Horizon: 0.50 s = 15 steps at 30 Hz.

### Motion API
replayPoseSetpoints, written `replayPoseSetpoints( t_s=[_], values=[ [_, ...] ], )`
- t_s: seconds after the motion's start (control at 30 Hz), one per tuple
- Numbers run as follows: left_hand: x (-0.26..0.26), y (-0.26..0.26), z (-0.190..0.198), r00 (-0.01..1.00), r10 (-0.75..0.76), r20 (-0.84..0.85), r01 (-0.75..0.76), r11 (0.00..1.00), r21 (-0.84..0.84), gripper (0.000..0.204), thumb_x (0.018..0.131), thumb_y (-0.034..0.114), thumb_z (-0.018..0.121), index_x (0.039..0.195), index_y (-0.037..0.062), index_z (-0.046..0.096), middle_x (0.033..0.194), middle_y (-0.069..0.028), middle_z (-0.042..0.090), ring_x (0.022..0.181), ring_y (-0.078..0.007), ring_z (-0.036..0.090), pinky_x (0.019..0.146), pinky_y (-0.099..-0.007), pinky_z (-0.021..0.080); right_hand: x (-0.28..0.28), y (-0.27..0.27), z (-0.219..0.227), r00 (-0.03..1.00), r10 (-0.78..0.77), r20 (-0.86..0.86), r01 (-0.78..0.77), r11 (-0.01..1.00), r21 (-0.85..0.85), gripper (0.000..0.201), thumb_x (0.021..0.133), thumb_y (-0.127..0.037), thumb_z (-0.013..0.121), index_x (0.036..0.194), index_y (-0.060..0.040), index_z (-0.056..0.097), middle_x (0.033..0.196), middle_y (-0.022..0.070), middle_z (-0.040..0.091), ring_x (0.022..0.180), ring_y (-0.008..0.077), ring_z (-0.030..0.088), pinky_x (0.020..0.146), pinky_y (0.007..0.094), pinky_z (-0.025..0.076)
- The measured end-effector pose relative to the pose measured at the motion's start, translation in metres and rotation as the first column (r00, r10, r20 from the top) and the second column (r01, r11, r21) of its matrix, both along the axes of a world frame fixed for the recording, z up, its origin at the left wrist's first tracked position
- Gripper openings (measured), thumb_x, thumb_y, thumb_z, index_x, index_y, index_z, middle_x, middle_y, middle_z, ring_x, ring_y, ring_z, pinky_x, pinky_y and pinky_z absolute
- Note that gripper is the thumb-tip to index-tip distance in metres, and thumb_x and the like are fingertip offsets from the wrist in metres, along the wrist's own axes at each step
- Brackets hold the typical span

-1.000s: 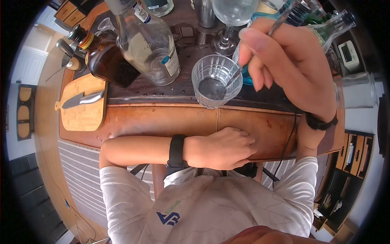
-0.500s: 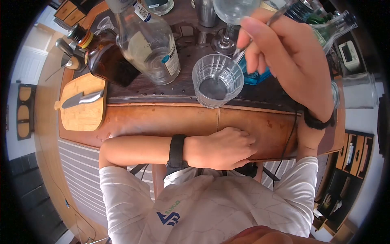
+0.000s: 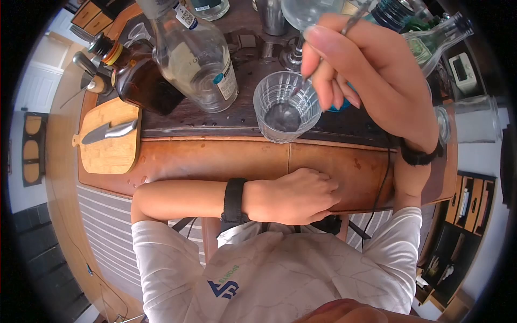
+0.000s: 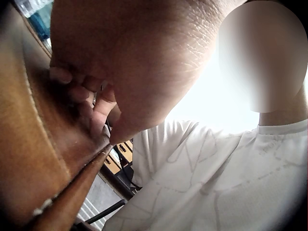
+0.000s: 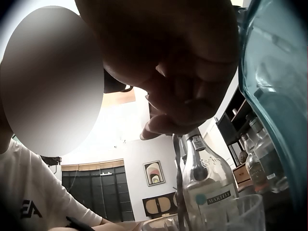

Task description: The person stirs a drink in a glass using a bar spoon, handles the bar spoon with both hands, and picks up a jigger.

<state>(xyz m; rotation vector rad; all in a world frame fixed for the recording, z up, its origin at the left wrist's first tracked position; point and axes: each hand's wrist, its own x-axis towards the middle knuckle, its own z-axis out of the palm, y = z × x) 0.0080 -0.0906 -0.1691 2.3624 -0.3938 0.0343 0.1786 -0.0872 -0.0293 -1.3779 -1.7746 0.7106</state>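
Head view: the wooden bar counter (image 3: 215, 161) fills the scene, with a big clear bottle (image 3: 196, 59) at the back beside a dark bottle (image 3: 140, 81). The right hand (image 3: 371, 75) hovers above the ribbed tumbler (image 3: 285, 113), fingers pinching a slim metal bar spoon (image 3: 353, 22) that dips into the glass. The left hand (image 3: 293, 196) rests on the counter's near edge, fingers curled, holding nothing.
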Motion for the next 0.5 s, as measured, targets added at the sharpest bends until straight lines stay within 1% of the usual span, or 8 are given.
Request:
replayPoseSetpoints(
  t_s=[0.07,0.1,0.17,0.2,0.27,0.3,0.37,0.5],
  values=[
    [0.000,0.000,0.000,1.000,-0.002,0.000,0.002,1.000,-0.001,0.022,0.091,0.021,0.065,0.091,0.0003,0.059,0.092,-0.0145,0.058,0.089,-0.0338,0.061,0.079,-0.0445,0.051,0.000,0.004,-0.007,0.999,0.015,-0.040,-0.012,0.997,0.071,0.034,0.108,-0.023,0.049,0.092,0.0021,0.067,0.065,0.0044,0.064,0.055,0.0058,0.055,0.052,0.0201,0.041],
    [0.000,0.000,0.000,1.000,-0.003,0.001,0.003,1.000,0.001,0.022,0.091,0.021,0.065,0.091,0.0003,0.059,0.093,-0.0146,0.058,0.090,-0.0339,0.061,0.079,-0.0445,0.051,-0.005,0.003,0.000,0.999,0.014,-0.040,-0.011,0.997,0.071,0.034,0.108,-0.023,0.049,0.092,0.0021,0.067,0.065,0.0044,0.064,0.055,0.0058,0.055,0.052,0.0201,0.041],
    [0.000,0.001,0.000,1.000,-0.005,0.002,0.005,1.000,0.003,0.022,0.091,0.021,0.066,0.091,0.0002,0.059,0.093,-0.0148,0.058,0.090,-0.0339,0.061,0.079,-0.0445,0.051,-0.019,-0.001,0.021,0.990,-0.064,0.124,0.056,0.996,0.065,0.030,0.101,-0.008,0.055,0.077,0.0050,0.065,0.081,0.0122,0.069,0.064,0.0174,0.067,0.060,0.0290,0.052],
    [0.000,0.001,0.000,1.000,-0.002,0.001,0.002,1.000,-0.001,0.022,0.090,0.021,0.066,0.091,0.0002,0.059,0.094,-0.0149,0.059,0.091,-0.0340,0.061,0.079,-0.0445,0.051,-0.016,-0.001,0.014,0.990,-0.063,0.124,0.055,0.996,0.065,0.030,0.101,-0.008,0.055,0.077,0.0050,0.065,0.081,0.0122,0.069,0.064,0.0174,0.067,0.060,0.0290,0.052],
    [-0.001,0.001,0.000,1.000,0.001,0.001,-0.001,1.000,-0.004,0.022,0.090,0.021,0.066,0.092,0.0002,0.059,0.094,-0.0150,0.059,0.091,-0.0341,0.061,0.080,-0.0444,0.051,-0.007,-0.003,-0.006,0.990,-0.122,0.073,0.107,0.977,0.185,0.033,0.108,-0.021,0.049,0.092,0.0021,0.066,0.065,0.0043,0.063,0.056,0.0061,0.055,0.054,0.0206,0.041],
    [-0.001,0.001,0.000,1.000,0.000,-0.001,0.000,1.000,-0.005,0.022,0.090,0.021,0.067,0.092,0.0001,0.060,0.095,-0.0151,0.059,0.091,-0.0341,0.061,0.080,-0.0445,0.051,-0.006,-0.004,-0.005,0.990,-0.121,0.073,0.106,0.977,0.185,0.033,0.108,-0.021,0.049,0.092,0.0021,0.066,0.065,0.0043,0.063,0.056,0.0061,0.055,0.054,0.0206,0.041],
    [-0.001,0.000,0.000,1.000,0.000,-0.003,0.000,1.000,-0.006,0.022,0.089,0.021,0.067,0.092,0.0001,0.060,0.095,-0.0152,0.059,0.091,-0.0341,0.061,0.080,-0.0445,0.052,-0.005,-0.008,0.001,0.983,-0.122,0.139,0.099,0.982,0.161,0.032,0.108,-0.020,0.050,0.092,0.0021,0.066,0.064,0.0040,0.062,0.056,0.0065,0.054,0.054,0.0210,0.041],
    [-0.001,0.000,-0.001,1.000,-0.005,-0.015,0.005,1.000,-0.003,0.022,0.089,0.021,0.067,0.092,0.0001,0.060,0.096,-0.0153,0.059,0.092,-0.0343,0.061,0.080,-0.0446,0.052,-0.005,-0.014,0.008,0.979,-0.134,0.151,0.118,0.987,0.109,0.032,0.108,-0.020,0.049,0.092,0.0019,0.065,0.063,0.0033,0.061,0.056,0.0063,0.054,0.054,0.0208,0.040]
  ],
)
